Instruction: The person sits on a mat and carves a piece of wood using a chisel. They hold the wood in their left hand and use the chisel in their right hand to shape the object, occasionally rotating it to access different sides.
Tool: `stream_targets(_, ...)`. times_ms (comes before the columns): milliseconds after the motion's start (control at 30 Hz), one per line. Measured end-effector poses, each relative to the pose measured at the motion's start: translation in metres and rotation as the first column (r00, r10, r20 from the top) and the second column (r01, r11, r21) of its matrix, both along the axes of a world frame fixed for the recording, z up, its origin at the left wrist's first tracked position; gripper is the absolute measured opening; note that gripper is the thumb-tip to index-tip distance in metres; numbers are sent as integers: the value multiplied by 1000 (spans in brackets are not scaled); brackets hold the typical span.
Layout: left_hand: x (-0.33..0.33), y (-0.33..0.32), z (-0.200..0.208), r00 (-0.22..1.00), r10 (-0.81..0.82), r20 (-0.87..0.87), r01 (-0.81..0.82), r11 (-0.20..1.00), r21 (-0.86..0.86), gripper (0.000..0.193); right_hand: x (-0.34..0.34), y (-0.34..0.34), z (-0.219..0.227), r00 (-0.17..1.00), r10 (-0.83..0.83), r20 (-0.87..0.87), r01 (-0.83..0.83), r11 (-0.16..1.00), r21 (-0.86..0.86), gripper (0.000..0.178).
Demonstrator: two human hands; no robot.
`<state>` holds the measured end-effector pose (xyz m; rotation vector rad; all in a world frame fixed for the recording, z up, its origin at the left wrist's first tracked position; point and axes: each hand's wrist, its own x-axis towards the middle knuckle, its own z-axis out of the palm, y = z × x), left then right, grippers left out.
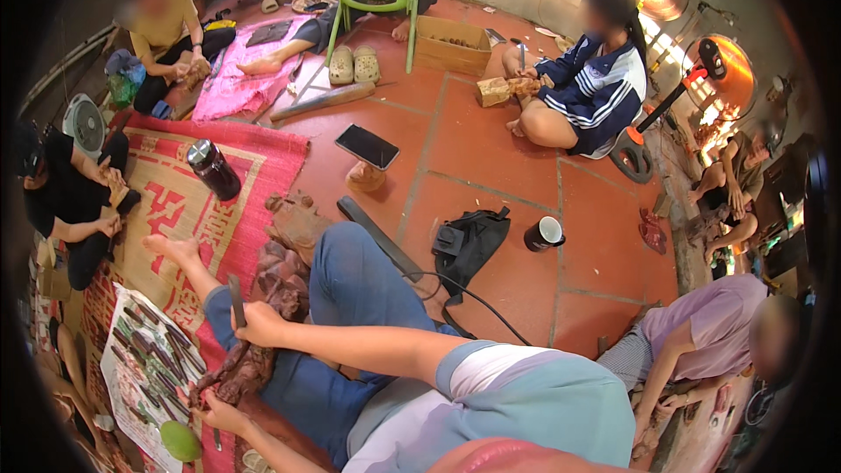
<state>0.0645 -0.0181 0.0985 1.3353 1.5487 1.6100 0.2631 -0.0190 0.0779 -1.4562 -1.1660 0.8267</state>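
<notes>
My right hand (263,326) is closed around an upright, dark, narrow carving tool (236,298); its lower end is hidden by the hand and the work. Below it, a dark reddish-brown carved wood piece (243,375) rests against my legs. My left hand (223,413) grips the near end of this carving, fingers bent over it. A thin strip-like thing (217,440) shows just under that hand, too small to name. Beside my knee, a larger knotted wood carving (282,276) lies on the mat's edge.
Left of my hands, many carving tools (153,355) lie on a white sheet near a green fruit (180,441). A dark flask (213,168) stands on the red mat (254,144). A phone (368,146), black bag (473,245) and mug (545,234) are ahead. Several people sit around.
</notes>
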Motion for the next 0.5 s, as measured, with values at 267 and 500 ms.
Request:
stream_targets(267,12,-3,7,998,25,51,-24,1000,-15,54,7,9,-6,994,102,-34,-101,995,26,15)
stream_targets(500,4,1,-3,998,-3,55,2,1000,8,52,5,7,3,999,50,-9,-50,998,24,12)
